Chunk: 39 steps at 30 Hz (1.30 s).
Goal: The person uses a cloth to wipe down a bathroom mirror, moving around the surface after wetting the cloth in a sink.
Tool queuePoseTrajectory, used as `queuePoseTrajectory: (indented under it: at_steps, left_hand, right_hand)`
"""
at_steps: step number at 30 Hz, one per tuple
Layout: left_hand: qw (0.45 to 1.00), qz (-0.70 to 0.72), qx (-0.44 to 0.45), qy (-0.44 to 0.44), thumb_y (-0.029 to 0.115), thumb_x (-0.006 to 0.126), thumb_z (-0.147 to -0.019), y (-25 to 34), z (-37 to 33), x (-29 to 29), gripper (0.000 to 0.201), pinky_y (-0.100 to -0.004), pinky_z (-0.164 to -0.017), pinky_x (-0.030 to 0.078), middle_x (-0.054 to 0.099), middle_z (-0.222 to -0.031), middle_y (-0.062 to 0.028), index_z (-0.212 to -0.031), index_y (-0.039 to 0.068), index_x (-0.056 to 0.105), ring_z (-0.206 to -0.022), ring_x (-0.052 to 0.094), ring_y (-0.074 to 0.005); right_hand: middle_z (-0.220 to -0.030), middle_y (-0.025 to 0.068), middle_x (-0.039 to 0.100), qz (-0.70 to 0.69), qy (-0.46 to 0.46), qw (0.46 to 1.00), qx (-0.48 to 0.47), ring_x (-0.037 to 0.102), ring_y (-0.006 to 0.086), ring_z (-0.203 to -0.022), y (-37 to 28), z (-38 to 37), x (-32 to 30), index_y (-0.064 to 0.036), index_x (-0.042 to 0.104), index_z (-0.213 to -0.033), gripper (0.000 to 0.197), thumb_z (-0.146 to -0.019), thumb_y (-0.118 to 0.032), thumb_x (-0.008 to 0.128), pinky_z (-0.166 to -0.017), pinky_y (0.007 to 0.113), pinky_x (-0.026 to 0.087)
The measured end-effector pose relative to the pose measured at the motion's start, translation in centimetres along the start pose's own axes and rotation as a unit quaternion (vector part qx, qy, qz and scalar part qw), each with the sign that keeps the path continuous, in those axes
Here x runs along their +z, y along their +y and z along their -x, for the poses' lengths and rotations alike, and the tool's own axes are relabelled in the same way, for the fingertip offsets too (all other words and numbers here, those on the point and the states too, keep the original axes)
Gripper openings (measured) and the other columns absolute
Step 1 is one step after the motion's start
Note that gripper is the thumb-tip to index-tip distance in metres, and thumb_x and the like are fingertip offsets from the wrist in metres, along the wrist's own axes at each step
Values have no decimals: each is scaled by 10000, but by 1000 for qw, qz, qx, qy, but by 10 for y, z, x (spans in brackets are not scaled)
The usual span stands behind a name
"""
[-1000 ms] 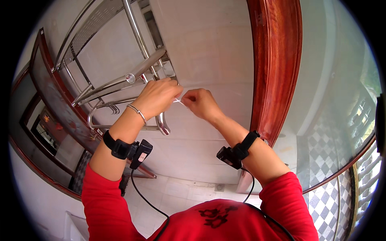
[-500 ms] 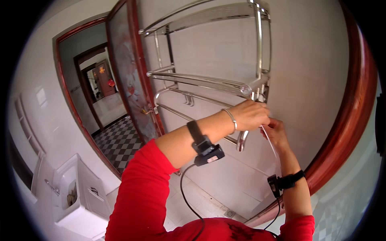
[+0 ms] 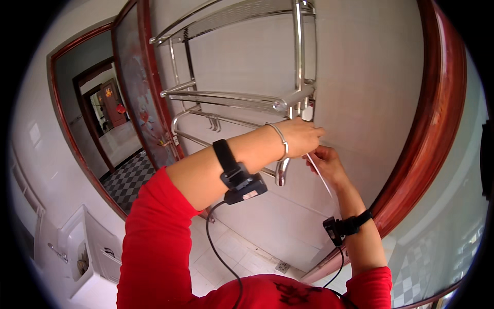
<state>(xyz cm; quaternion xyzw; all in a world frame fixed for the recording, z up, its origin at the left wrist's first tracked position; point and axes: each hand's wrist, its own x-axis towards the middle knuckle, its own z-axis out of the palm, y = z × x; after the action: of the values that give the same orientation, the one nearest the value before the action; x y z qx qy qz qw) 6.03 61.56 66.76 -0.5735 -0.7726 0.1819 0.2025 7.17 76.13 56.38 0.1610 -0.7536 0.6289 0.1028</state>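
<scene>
My left hand, back of the hand toward me, is at the lower right post of a chrome towel rack on the tiled wall. Its fingers curl around the far side, and what they grip is hidden. Just below and to the right, my right hand is closed, its fingertips close to the left hand. A thin white strip runs down from between the hands, past the right fingers, its lower end hanging free. Below the left hand, the rack's bent tube end sticks out.
Hooks hang under the rack's lower shelf. An open door with a patterned glass panel stands to the left, beyond it a chequered floor. A washbasin is low on the left. A red-brown frame curves on the right.
The whole view has shifted, so the rack and both hands appear further left. Both hands stay close together at the rack's post, and the white strip still hangs by the right hand.
</scene>
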Motion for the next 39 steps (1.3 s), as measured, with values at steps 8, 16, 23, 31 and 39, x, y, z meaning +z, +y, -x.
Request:
queuePoseTrajectory:
  at_steps: [8, 16, 23, 31, 39]
  left_hand:
    - [997, -24, 42, 54, 46, 527, -729, -9, 7, 2, 98, -340, -652, 498, 477, -813, -83, -641, 4, 519, -796, 553, -234]
    - [987, -93, 80, 101, 52, 550, -696, -9, 30, 8, 75, -314, -580, 500, 466, -786, -58, -660, 11, 499, -772, 552, -183]
    - [981, 10, -3, 194, 48, 568, -726, -4, 37, 14, 28, -312, -592, 487, 511, -843, -30, -735, 38, 545, -787, 547, -187]
    - [983, 32, -64, 172, 86, 602, -721, 6, 30, 9, 45, -327, -599, 472, 511, -848, -23, -724, 46, 581, -828, 517, -194]
    - [977, -3, -93, 193, 77, 618, -659, 17, 22, 12, 37, -324, -674, 439, 489, -804, -36, -679, 50, 604, -837, 468, -202]
  right_hand:
    - [-645, 0, 558, 14, -3, 1000, 10, 511, 69, -584, 5, 2, -9, -17, 594, -746, 170, -851, -138, 536, -536, 221, 438]
    - [-591, -7, 527, 24, 22, 999, 0, 465, 60, -554, 9, 5, -8, -7, 596, -730, 182, -837, -153, 569, -504, 225, 392]
    - [-580, -4, 529, 0, 75, 997, -13, 446, 62, -526, 11, -6, -5, -6, 604, -723, 184, -822, -161, 596, -489, 234, 378]
    - [-583, -3, 533, -2, 99, 995, -21, 449, 58, -531, 12, -5, -6, -2, 602, -727, 180, -814, -160, 596, -491, 227, 379]
    - [-617, -10, 524, -16, 227, 959, -170, 477, 68, -555, 6, 18, -7, -5, 570, -758, 129, -820, -117, 569, -524, 209, 382]
